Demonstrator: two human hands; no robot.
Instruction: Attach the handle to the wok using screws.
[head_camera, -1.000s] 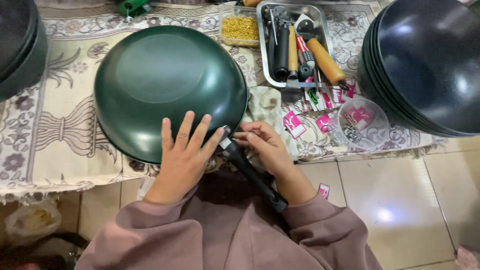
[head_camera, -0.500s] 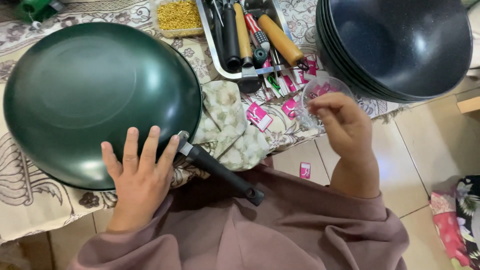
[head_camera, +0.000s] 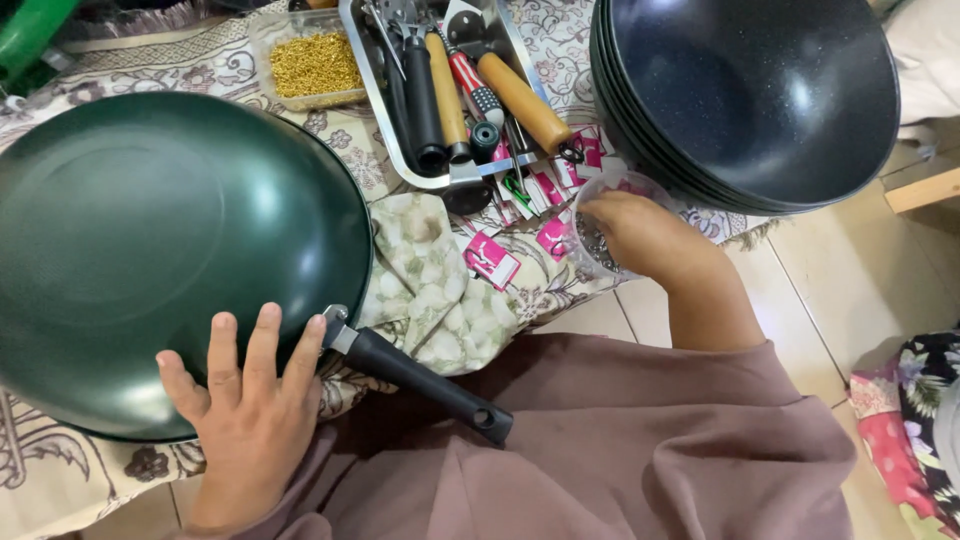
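Note:
A dark green pan (head_camera: 150, 240) lies upside down on a patterned cloth (head_camera: 60, 480). Its black handle (head_camera: 420, 380) points toward my lap. My left hand (head_camera: 245, 400) rests flat on the pan's near rim with fingers spread, beside the handle joint. My right hand (head_camera: 650, 240) reaches into a small clear plastic cup (head_camera: 605, 215) that holds small dark pieces; the fingertips are hidden inside it. Pink and white packets (head_camera: 492, 258) lie on the cloth around the cup.
A metal tray (head_camera: 400, 120) holds several tools with wooden and black handles. A clear box of golden bits (head_camera: 305, 65) sits at the back. A stack of dark speckled pans (head_camera: 750, 95) stands at the right. A floral rag (head_camera: 430, 280) lies under the handle.
My right hand has moved from the pan handle over to the clear cup and dipped into it. My left hand stays on the pan's rim. The view has shifted right.

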